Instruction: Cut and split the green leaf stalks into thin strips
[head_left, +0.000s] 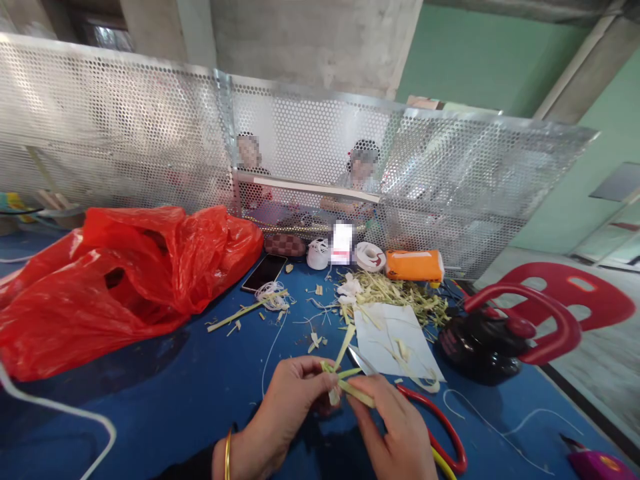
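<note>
My left hand is closed in a pinch on a pale yellow-green leaf strip piece low in the middle of the view. My right hand is closed too, pinching the same folded strips from the right. Red-handled scissors lie on the blue table just under and right of my right hand, blade tip pointing up-left. A white sheet with strip offcuts lies behind the hands.
A big red plastic bag fills the left. A phone, tape roll, orange packet and a heap of leaf scraps sit near the perforated metal screen. A black-red kettle stands right. Two people sit behind the screen.
</note>
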`<action>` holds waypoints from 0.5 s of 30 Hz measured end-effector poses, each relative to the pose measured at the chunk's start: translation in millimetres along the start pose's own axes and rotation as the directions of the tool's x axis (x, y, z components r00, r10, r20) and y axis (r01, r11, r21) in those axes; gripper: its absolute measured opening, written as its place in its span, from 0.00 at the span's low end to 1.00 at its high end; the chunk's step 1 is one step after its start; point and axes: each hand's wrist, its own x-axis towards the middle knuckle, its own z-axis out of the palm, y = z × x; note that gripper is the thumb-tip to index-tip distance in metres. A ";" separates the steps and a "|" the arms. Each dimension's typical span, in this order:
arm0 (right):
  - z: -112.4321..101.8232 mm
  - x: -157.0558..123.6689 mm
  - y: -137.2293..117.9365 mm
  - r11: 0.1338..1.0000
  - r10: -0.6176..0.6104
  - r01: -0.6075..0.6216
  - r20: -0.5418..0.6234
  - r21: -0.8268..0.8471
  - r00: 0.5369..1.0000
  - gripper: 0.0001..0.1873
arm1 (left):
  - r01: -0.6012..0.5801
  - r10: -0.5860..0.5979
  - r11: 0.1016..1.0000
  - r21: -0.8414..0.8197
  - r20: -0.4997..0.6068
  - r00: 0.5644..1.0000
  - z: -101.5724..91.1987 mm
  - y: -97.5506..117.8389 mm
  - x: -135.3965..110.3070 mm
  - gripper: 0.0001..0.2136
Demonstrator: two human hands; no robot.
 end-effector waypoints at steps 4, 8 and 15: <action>-10.8 8.4 0.1 0.940 -0.314 0.316 0.036 -0.129 0.949 0.14 | -0.015 0.009 0.993 0.115 0.053 0.999 2.1 -1.2 -2.5 0.11; -14.5 15.4 -4.0 0.939 -0.315 0.303 -0.055 -0.162 0.948 0.13 | -0.104 0.054 0.970 0.219 0.224 0.973 1.6 -3.6 -6.8 0.07; -9.9 10.5 1.2 0.993 0.111 -0.109 0.033 -0.048 0.993 0.06 | -0.079 -0.002 0.959 0.273 0.283 0.959 7.3 3.1 -15.5 0.09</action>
